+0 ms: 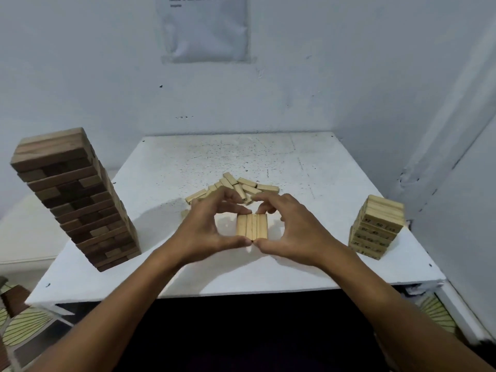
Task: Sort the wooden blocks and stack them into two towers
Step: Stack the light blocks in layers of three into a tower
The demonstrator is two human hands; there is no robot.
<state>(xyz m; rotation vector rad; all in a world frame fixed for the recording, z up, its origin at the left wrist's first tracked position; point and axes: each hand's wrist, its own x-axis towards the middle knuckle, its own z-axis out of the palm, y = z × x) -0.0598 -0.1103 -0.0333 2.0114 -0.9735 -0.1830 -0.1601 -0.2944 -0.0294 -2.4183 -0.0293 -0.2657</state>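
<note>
1. The white table [308, 167] carries everything; each place below is given from the row of three pale blocks [251, 226] lying side by side near its front middle.
2. The dark block tower [77, 200] stands well to the left of that row, tall and leaning in this wide view.
3. The pale block tower [377, 226] stands well to the right of the row, much shorter, with printed numbers on its block ends.
4. The left hand [204, 229] curls around the row's left side: thumb at the near end, fingertips at the far end, a pinching grip on the blocks.
5. The right hand [298, 232] mirrors it on the right side, its grip likewise closed on the row, thumbs nearly touching.
6. The loose pale blocks [241, 186] lie heaped just behind the row.
</note>
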